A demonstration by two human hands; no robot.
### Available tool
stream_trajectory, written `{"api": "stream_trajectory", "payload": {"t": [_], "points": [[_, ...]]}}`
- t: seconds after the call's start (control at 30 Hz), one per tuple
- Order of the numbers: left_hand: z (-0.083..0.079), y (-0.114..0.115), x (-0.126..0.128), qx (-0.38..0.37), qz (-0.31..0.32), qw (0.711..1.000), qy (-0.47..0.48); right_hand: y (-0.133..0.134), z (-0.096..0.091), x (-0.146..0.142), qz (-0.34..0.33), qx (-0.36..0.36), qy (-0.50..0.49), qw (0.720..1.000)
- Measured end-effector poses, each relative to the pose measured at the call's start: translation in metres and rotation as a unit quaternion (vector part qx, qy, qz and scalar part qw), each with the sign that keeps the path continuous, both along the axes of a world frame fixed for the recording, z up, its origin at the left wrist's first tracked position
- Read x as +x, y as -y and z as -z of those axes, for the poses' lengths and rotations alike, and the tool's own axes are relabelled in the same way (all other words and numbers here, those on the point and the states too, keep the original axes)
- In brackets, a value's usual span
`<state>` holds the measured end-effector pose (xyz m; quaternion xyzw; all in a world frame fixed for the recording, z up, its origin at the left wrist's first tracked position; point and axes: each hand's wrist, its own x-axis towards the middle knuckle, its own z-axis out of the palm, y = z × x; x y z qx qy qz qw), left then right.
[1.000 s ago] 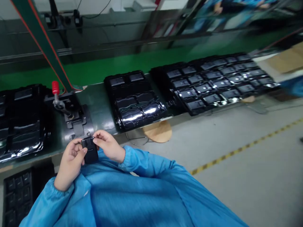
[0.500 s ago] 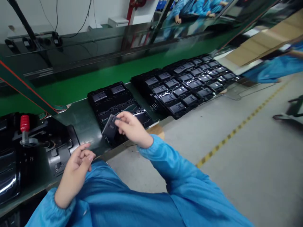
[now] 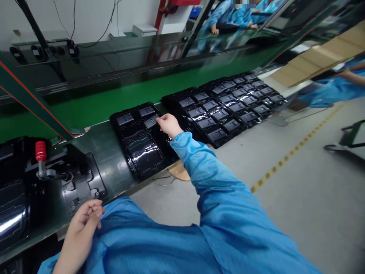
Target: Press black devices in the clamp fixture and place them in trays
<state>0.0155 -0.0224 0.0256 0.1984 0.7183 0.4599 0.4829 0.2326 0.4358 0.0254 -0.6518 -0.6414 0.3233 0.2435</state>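
Pinching a part point(image 3: 150, 122) at its edge, the fingers point(image 3: 161, 120) of the right hand point(image 3: 170, 126) hold it in a far pocket of the tray point(image 3: 142, 150) on the bench point(image 3: 105, 148). Two more parts point(image 3: 124, 119) lie just behind it. The left hand point(image 3: 84, 217), fingers loosely curled and empty, hangs near the clamp point(image 3: 40, 151).

You are stretching your right hand point(image 3: 169, 125) far out, thumb and forefinger drawn together; your left hand point(image 3: 85, 217) is lying near, loosely curled.
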Motion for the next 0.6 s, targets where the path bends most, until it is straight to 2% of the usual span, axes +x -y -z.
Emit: {"api": "stream_trajectory", "payload": {"t": [0.2, 0.4, 0.47, 0.5, 0.53, 0.6], "points": [[-0.009, 0.013, -0.007, -0.017, 0.035, 0.999, 0.009, -0.008, -0.014, 0.004, -0.042, 0.033, 0.074, 0.996], [-0.024, 0.024, -0.012, -0.015, 0.058, 0.998, 0.006, -0.006, -0.04, -0.008, 0.013, 0.088, 0.026, 0.996], [-0.03, 0.031, -0.022, -0.032, 0.082, 0.996, -0.006, 0.003, -0.056, -0.002, 0.048, 0.118, -0.047, 0.991], [-0.033, 0.035, -0.03, -0.038, 0.09, 0.995, -0.015, 0.013, -0.064, 0.002, 0.067, 0.131, -0.119, 0.982], [-0.037, 0.04, -0.038, -0.041, 0.094, 0.994, -0.029, 0.027, -0.073, 0.006, 0.08, 0.144, -0.208, 0.964], [-0.05, 0.049, -0.057, -0.042, 0.108, 0.991, -0.065, 0.07, -0.085, 0.007, 0.083, 0.164, -0.407, 0.895]]}}
